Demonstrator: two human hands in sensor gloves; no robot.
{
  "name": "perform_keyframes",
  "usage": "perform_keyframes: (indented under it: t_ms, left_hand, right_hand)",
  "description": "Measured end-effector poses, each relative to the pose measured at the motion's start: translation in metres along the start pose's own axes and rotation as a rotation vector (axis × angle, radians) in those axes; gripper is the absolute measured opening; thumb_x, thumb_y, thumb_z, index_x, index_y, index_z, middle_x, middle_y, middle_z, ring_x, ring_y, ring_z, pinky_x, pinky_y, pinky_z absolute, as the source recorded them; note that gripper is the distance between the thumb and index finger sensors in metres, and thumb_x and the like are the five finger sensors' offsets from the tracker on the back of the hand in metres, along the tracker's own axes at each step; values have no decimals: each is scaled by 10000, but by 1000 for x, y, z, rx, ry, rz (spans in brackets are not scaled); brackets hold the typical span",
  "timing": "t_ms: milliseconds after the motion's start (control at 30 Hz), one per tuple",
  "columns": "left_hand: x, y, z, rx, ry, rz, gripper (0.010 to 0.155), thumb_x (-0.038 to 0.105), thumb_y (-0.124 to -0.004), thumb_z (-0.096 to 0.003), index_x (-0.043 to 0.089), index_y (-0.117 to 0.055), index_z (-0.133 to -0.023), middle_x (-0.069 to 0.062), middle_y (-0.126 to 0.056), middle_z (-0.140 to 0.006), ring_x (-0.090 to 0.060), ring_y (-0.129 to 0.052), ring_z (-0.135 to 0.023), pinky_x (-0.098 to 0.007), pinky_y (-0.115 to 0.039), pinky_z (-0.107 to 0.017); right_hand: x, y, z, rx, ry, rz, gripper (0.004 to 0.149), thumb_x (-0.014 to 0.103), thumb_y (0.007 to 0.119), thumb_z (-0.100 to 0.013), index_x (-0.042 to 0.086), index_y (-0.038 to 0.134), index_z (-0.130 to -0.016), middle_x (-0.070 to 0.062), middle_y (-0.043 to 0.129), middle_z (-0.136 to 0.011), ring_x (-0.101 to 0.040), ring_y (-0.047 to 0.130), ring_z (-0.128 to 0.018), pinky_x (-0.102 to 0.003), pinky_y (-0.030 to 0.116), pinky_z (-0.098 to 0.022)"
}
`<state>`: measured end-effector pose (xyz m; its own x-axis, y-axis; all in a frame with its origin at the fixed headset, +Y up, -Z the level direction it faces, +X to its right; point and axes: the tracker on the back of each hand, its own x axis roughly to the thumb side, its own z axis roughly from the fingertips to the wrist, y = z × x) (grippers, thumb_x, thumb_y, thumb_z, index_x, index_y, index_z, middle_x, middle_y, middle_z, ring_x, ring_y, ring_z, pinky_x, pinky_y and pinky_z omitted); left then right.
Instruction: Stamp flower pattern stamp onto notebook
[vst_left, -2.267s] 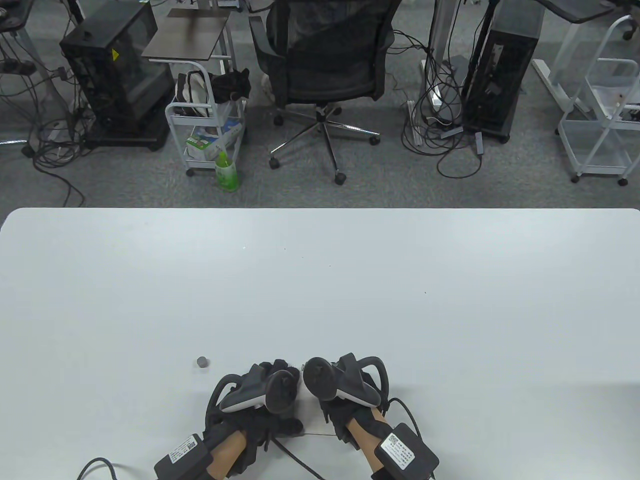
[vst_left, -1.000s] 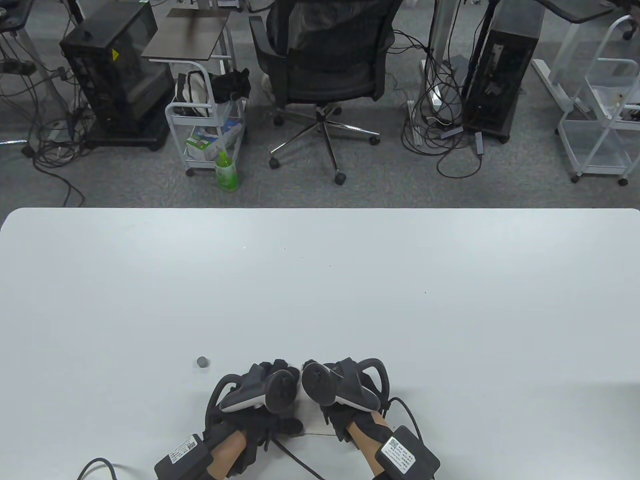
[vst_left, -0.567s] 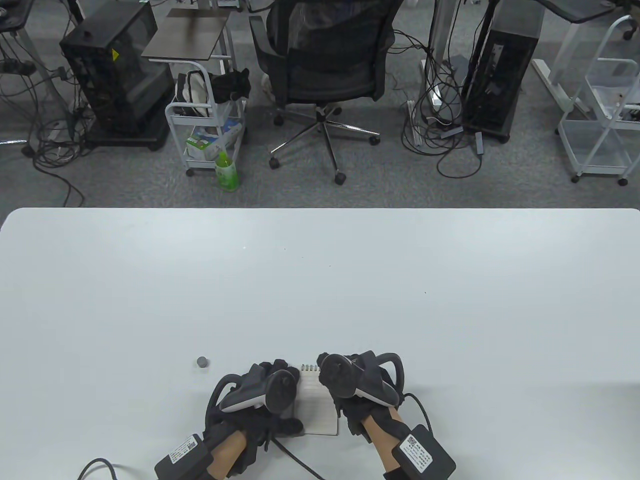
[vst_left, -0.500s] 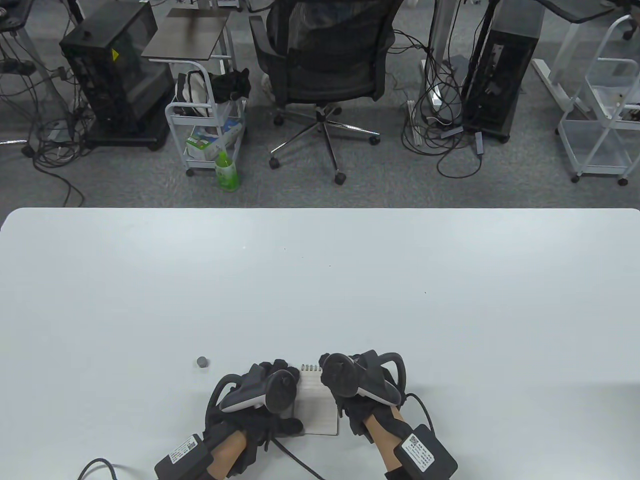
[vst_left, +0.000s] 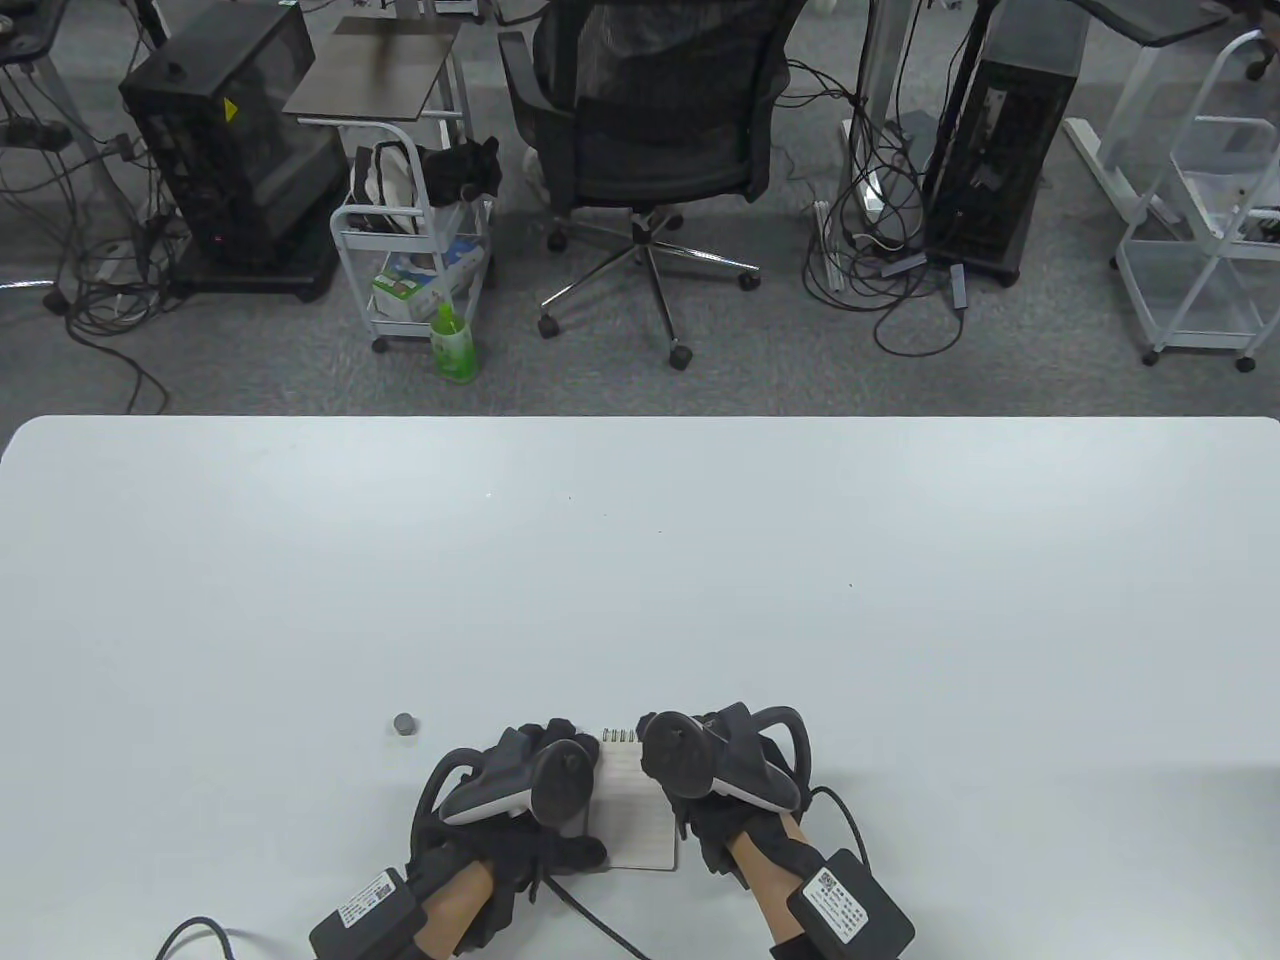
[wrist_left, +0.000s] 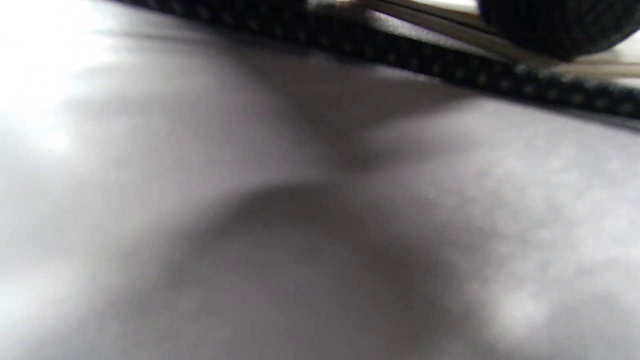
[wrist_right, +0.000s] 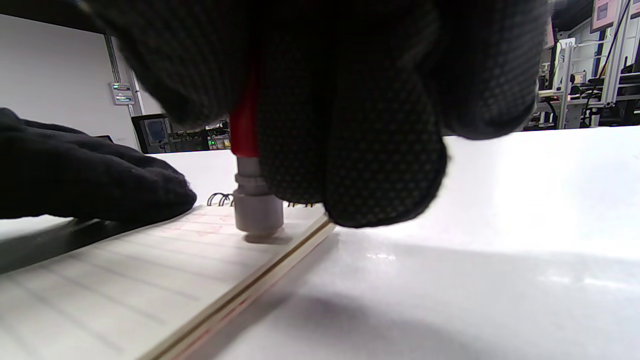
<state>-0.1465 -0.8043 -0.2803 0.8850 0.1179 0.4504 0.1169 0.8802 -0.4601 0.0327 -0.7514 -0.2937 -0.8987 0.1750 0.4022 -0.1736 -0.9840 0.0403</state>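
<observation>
A small spiral-bound lined notebook (vst_left: 640, 815) lies open near the table's front edge. It also shows in the right wrist view (wrist_right: 125, 280). My right hand (vst_left: 700, 790) grips a stamp (wrist_right: 255, 200) with a red body and grey head. The grey head stands upright on the page near the spiral, touching or just above the paper. My left hand (vst_left: 540, 800) rests flat on the notebook's left part, and its glove shows in the right wrist view (wrist_right: 90, 175). The left wrist view is blurred, showing only table and a glove edge.
A small grey round cap (vst_left: 404, 723) lies on the white table (vst_left: 640, 560) left of my left hand. Beyond the far edge stand an office chair (vst_left: 650, 130), a wire cart (vst_left: 415, 250) and computer towers.
My right hand has moved right, away from the left hand, uncovering the notebook page between them. The left hand has stayed where it was. The grey cap has not moved.
</observation>
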Motion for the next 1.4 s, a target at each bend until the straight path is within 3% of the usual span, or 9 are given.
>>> perform_keyframes:
  t_ms: [1400]
  left_hand:
    - [0,0,1,-2,6,-1,1013,681,-630,-305,170,-212,-1073,-140,-138,-1120,-429,-193,-1016,-614,-310,-699]
  right_hand:
    - [5,10,0,26,33,-28,428,283,848,-391,164,877,-801,-193,987,-578,-305,1105,-416,-512,858,-440]
